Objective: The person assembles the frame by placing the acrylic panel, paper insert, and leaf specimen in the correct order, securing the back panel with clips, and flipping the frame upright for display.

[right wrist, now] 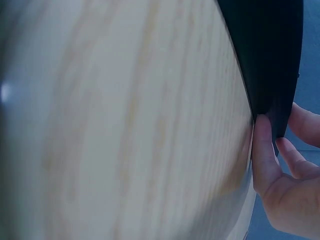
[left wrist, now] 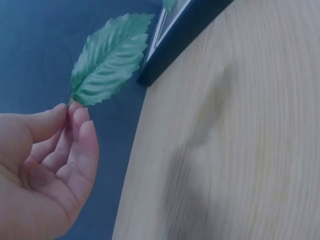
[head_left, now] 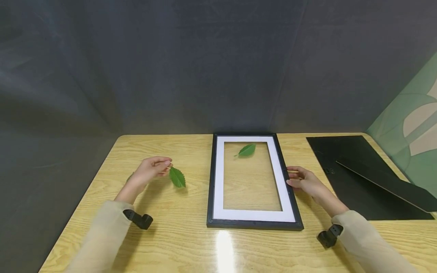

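Observation:
Between thumb and fingertips, my left hand (head_left: 150, 171) pinches the stem of a green toothed leaf (head_left: 177, 177) above the table, left of the picture frame. In the left wrist view the leaf (left wrist: 110, 60) points up and away from the fingers. The black picture frame (head_left: 211, 189) lies flat, with a white mat (head_left: 218, 178) inside it. A second green leaf (head_left: 247, 150) lies in the upper part of the mat's window. My right hand (head_left: 305, 182) holds the frame's right edge; in the right wrist view its fingers lie on either side of the black border (right wrist: 270, 65).
A black backing board (head_left: 317, 151) lies at the right of the wooden table (head_left: 177, 242), its stand flap (head_left: 392, 185) raised at an angle. A dark curtain (head_left: 205, 68) hangs behind the table. A green patterned panel (head_left: 416, 125) stands at the far right.

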A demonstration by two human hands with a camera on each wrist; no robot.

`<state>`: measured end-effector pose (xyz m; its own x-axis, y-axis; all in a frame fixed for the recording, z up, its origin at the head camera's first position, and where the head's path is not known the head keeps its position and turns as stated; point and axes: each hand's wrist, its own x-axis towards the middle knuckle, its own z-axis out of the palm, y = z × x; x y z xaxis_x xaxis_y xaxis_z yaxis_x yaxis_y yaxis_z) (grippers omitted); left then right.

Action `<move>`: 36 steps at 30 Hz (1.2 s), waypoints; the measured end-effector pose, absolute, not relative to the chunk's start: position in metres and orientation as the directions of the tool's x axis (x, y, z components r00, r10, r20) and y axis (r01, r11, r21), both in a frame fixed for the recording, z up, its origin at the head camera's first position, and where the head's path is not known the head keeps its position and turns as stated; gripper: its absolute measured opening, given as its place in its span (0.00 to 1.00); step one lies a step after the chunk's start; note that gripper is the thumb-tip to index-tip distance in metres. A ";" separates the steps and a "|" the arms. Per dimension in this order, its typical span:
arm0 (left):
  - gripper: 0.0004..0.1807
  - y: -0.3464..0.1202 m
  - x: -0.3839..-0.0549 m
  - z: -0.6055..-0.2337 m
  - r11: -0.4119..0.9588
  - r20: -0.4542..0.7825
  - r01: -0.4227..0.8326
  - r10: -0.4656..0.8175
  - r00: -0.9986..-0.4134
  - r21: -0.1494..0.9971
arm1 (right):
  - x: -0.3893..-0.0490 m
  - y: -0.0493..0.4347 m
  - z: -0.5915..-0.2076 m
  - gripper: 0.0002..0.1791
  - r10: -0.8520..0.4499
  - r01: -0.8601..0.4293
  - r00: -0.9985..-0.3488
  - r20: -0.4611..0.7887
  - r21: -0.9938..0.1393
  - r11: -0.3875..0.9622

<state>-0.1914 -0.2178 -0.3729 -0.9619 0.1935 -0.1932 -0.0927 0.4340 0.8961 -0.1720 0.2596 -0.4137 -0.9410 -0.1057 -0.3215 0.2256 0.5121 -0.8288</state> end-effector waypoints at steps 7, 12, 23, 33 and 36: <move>0.26 -0.200 -0.197 -0.375 0.386 -0.206 -0.118 0.195 -0.959 0.915 | -0.171 0.259 -0.413 0.33 -0.106 0.228 -0.940 -0.324 -0.829 0.511; 0.25 -0.186 -0.200 -0.375 0.369 -0.214 -0.130 0.198 -0.956 0.920 | -0.171 0.260 -0.413 0.33 -0.110 0.221 -0.941 -0.320 -0.828 0.516; 0.22 -0.156 -0.206 -0.375 0.335 -0.216 -0.143 0.192 -0.958 0.931 | -0.172 0.261 -0.414 0.33 -0.120 0.212 -0.941 -0.316 -0.828 0.519; 0.21 -0.134 -0.211 -0.375 0.333 -0.181 -0.107 0.200 -0.963 0.937 | -0.172 0.261 -0.414 0.33 -0.115 0.227 -0.937 -0.330 -0.824 0.520; 0.20 -0.129 -0.212 -0.377 0.326 -0.178 -0.106 0.199 -0.964 0.940 | -0.172 0.261 -0.414 0.33 -0.111 0.228 -0.937 -0.330 -0.823 0.520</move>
